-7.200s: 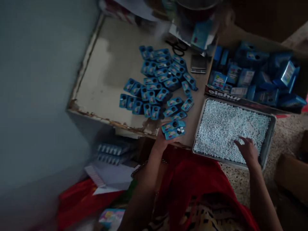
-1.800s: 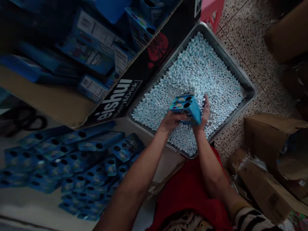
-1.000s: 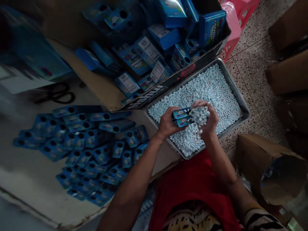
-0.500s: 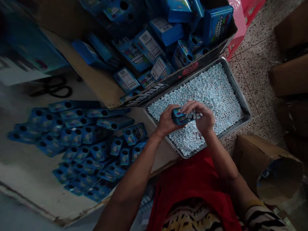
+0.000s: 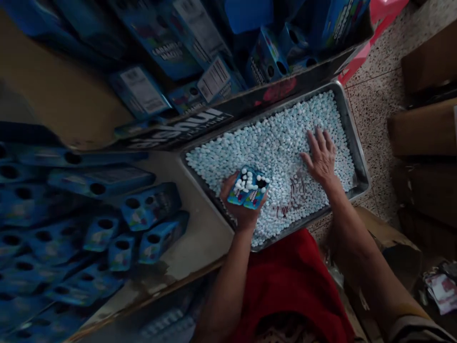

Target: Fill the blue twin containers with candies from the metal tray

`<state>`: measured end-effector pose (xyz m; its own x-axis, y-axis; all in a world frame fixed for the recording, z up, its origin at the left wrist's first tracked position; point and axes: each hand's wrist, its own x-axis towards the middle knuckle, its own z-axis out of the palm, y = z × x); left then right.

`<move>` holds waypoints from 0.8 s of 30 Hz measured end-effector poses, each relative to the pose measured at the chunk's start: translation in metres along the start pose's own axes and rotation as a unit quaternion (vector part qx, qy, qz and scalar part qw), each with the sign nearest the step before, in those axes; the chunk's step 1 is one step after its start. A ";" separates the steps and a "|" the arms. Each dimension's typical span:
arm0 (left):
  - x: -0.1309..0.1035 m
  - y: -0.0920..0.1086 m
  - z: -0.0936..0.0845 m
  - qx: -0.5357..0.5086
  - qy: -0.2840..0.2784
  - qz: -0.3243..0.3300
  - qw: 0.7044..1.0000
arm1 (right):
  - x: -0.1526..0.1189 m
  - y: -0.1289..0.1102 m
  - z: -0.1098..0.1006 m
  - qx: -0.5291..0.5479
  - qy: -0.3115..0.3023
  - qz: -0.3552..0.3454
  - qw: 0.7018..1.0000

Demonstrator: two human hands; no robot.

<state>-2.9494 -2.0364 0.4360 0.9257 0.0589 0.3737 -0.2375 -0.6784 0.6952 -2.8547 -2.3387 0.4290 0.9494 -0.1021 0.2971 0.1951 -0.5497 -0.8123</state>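
Observation:
Two small blue candy boxes (image 5: 246, 195) are held side by side in my left hand (image 5: 244, 216), over the left part of a metal tray (image 5: 360, 143). Their tops face up, with round holes, and several white candies lie on and around the openings. Pale blue and white candies (image 5: 250, 138) fill the tray. At the tray's right side, my right hand (image 5: 322, 155) rests on the candies with its fingers spread and nothing gripped. Some dark red lettering on the tray bottom shows through a thin patch between the hands.
A large cardboard box (image 5: 171, 131) of blue candy boxes stands behind the tray. Many upright blue boxes with holes (image 5: 103, 228) crowd the table on the left. Brown cartons (image 5: 424, 128) stand on the speckled floor (image 5: 378, 57) at right, near a pink plastic stool (image 5: 357, 62).
My right hand has left the boxes' tops and moved right, down onto the candies. My left hand has turned the boxes' openings up toward me. The view has shifted closer.

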 end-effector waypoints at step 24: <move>0.066 0.064 -0.045 0.024 -0.068 0.166 0.984 | -0.023 -0.127 -0.025 0.797 -0.042 0.277 0.535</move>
<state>-2.9165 -2.0426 0.5329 0.8316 -0.2681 0.4863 -0.5215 -0.6781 0.5180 -2.9071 -2.2872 0.5381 0.9647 0.1921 -0.1803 -0.2242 0.9580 -0.1789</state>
